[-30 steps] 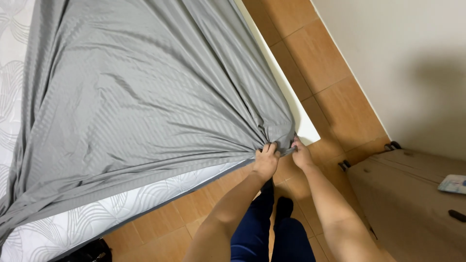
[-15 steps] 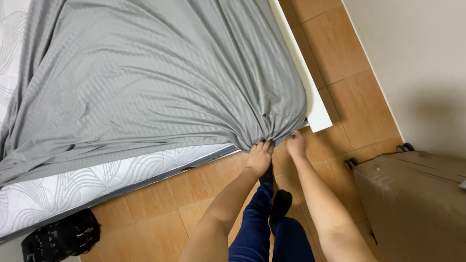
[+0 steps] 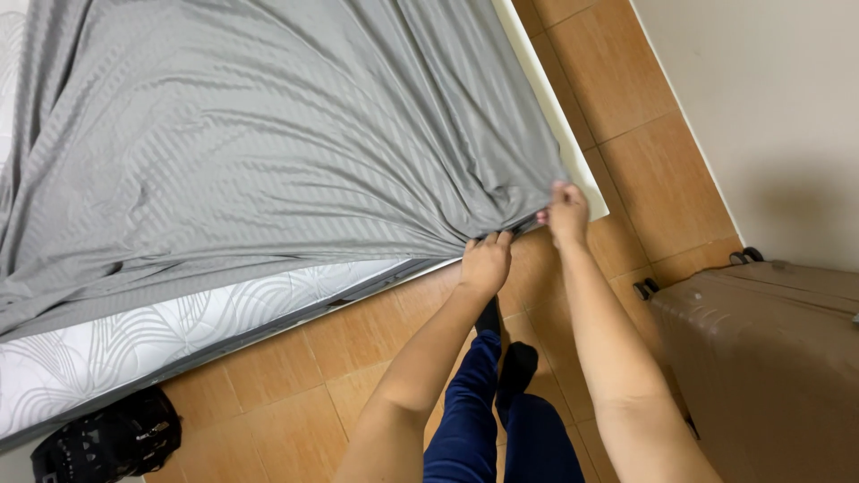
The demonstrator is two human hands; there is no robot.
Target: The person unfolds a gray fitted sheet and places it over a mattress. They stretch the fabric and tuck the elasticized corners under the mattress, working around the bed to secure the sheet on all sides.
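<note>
Grey striped bedsheet (image 3: 295, 143) lies spread over the white mattress (image 3: 134, 344), gathered into folds at the near corner. My left hand (image 3: 486, 261) has its fingers clamped on the bunched edge; my right hand (image 3: 566, 213) pinches the sheet corner just beside it. A brown suitcase (image 3: 769, 358) stands on the tiled floor (image 3: 295, 394) close to my right arm; a black bag (image 3: 112, 438) sits by the bed.

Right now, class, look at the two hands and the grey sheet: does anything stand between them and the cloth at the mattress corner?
Nothing visible does. The left hand and right hand both already grip the gathered edge of the grey sheet at the mattress corner. The brown suitcase and black bag sit on the floor, well aside.
</note>
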